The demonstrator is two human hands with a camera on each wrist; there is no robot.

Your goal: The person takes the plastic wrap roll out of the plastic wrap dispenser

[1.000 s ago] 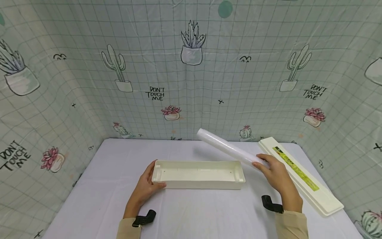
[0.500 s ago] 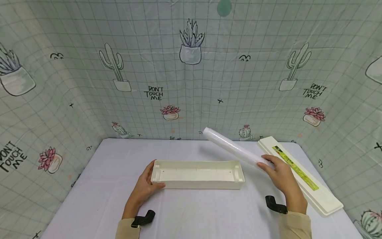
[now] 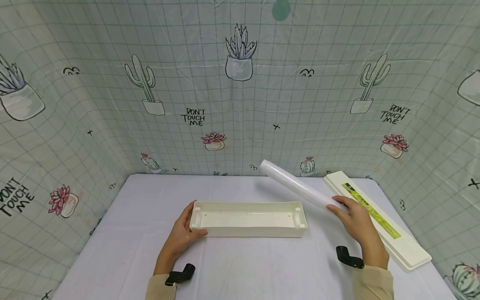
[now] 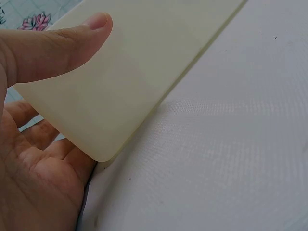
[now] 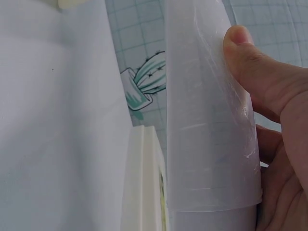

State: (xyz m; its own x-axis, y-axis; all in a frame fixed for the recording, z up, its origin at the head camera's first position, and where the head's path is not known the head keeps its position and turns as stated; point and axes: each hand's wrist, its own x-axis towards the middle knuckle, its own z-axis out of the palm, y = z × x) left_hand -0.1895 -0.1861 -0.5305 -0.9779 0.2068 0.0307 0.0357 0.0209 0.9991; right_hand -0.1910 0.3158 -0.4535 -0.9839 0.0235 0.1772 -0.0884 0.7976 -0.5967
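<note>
A long, open-topped cream plastic box (image 3: 249, 231) lies on the table in the head view, with nothing inside it. My left hand (image 3: 181, 234) grips its left end, thumb on the front wall and fingers round the end. The left wrist view shows the thumb (image 4: 62, 53) against the box wall (image 4: 130, 72). Behind and right of the box, a roll of cling film (image 3: 294, 183) is held tilted, its far end raised. My right hand (image 3: 354, 218) grips the roll's near end. Film edges and wrinkles show on the roll (image 5: 207, 144) in the right wrist view.
A long cream lid (image 3: 343, 183) with a yellow-green label (image 3: 375, 214) lies diagonally along the table's right side, just beyond my right hand. The white-covered table (image 3: 123, 241) backs onto a grid-patterned cloth (image 3: 277, 91) printed with cacti.
My right hand has moved a little to the right with the cling film roll, drawing it away from the box. The left hand and the box have stayed in place.
</note>
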